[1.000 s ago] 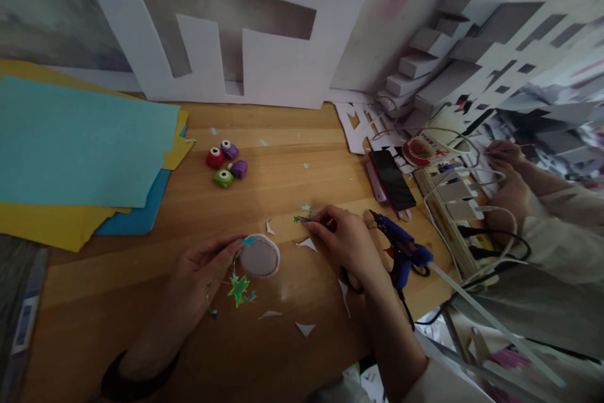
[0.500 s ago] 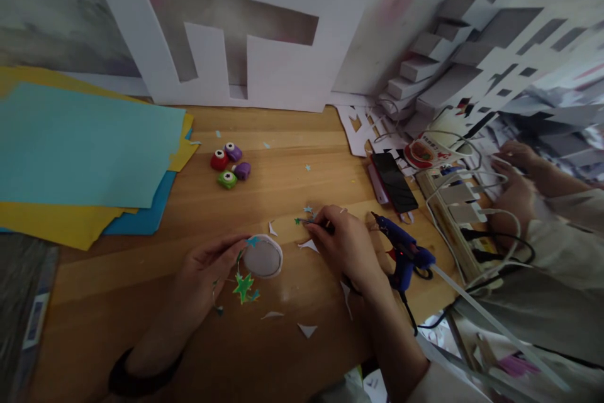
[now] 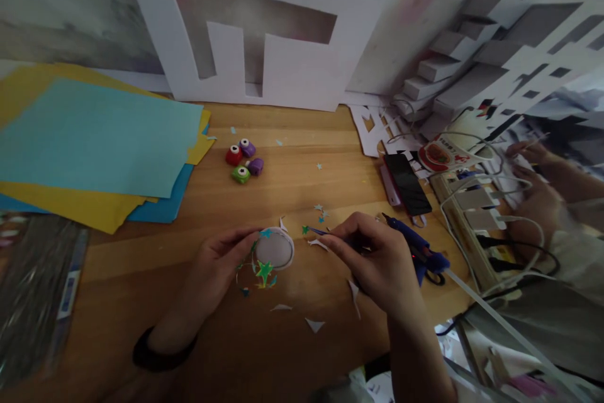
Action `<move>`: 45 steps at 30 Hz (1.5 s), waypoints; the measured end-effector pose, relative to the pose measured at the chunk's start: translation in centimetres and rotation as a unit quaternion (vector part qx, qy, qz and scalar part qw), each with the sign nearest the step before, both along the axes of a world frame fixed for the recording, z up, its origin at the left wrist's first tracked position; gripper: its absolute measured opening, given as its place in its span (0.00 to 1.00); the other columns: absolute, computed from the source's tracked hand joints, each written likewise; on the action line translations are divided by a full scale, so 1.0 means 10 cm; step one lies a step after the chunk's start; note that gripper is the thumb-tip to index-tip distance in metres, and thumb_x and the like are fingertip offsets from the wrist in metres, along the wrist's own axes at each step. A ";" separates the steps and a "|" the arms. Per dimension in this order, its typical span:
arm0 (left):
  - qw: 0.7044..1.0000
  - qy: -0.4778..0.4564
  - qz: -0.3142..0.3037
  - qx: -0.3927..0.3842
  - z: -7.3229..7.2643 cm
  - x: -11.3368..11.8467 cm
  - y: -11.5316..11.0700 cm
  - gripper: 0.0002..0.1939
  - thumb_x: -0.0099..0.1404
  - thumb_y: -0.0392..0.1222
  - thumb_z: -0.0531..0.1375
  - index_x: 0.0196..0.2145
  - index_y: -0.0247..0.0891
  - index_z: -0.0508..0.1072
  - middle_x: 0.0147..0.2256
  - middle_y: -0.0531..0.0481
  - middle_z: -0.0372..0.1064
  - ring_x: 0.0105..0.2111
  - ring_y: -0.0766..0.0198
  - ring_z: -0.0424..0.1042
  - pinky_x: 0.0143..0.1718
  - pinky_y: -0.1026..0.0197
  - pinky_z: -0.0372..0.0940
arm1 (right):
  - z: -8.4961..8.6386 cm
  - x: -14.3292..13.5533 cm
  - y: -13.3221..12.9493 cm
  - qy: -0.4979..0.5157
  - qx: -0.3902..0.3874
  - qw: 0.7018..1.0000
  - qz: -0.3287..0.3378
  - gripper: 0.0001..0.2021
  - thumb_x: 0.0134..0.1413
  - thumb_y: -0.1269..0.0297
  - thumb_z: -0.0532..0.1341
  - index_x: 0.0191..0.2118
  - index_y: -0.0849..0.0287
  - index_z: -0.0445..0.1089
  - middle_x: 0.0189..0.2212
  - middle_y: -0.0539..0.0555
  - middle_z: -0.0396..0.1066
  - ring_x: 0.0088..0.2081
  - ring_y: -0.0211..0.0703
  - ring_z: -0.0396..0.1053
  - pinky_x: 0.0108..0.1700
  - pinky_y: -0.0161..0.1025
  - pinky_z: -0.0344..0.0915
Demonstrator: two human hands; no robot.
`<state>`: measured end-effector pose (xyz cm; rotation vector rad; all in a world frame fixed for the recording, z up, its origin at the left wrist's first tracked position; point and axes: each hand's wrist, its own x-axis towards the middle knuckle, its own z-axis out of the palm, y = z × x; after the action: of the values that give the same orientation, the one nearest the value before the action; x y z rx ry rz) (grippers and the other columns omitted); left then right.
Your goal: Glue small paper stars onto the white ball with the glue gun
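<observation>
My left hand (image 3: 221,264) pinches the left edge of a round white disc (image 3: 274,248) with a raised rim. A blue star (image 3: 268,233) is on its upper rim, and a larger green star (image 3: 264,270) hangs at its lower edge beside thin loops with small stars. In my right hand (image 3: 372,252) is a pair of slim dark tweezers (image 3: 318,231), pointing left. At their tip sits a small green star (image 3: 305,229), just right of the disc and apart from it. Small blue stars (image 3: 321,219) lie behind the tweezers.
Craft punches (image 3: 241,173) stand beyond the disc; coloured paper sheets (image 3: 117,136) lie left. At right are a blue glue gun (image 3: 419,246), a phone (image 3: 406,184), a paper cup (image 3: 443,153) and a power strip (image 3: 465,233). Another person's hands (image 3: 533,183) work farther right. White scraps (image 3: 315,325) lie nearby.
My right hand has lifted the small green star off the table with the tweezers. The view has shifted slightly left, and the left hand still holds the disc.
</observation>
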<state>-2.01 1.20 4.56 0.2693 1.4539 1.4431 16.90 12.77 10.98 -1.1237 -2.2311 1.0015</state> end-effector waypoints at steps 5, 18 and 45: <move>1.000 0.017 -0.017 0.015 -0.10 0.00 -0.04 0.16 0.51 0.52 0.71 0.33 0.40 0.83 0.34 0.46 0.82 0.37 0.58 0.78 0.39 0.62 0.72 | 0.06 -0.07 -0.11 -0.006 0.010 1.000 0.020 0.11 0.55 0.62 0.67 0.26 0.57 0.69 0.19 0.46 0.67 0.21 0.34 0.61 0.24 0.34 0.56; 0.999 0.039 -0.025 0.014 -0.08 0.00 -0.03 0.13 0.51 0.51 0.70 0.32 0.43 0.83 0.35 0.48 0.82 0.40 0.53 0.79 0.43 0.56 0.73 | 0.01 -0.12 -0.14 -0.021 0.043 0.998 0.041 0.10 0.57 0.64 0.66 0.27 0.56 0.68 0.22 0.47 0.70 0.24 0.36 0.65 0.27 0.34 0.59; 0.997 0.037 -0.047 0.040 -0.15 -0.02 -0.06 0.12 0.54 0.51 0.69 0.35 0.44 0.83 0.35 0.51 0.81 0.41 0.56 0.78 0.45 0.58 0.71 | -0.02 -0.15 -0.16 -0.009 0.073 0.996 0.057 0.09 0.57 0.67 0.67 0.29 0.59 0.68 0.23 0.46 0.67 0.23 0.32 0.62 0.24 0.31 0.58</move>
<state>-2.19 0.64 3.04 0.4409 1.4246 1.4297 15.44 11.18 10.80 -0.9553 -2.3631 0.8583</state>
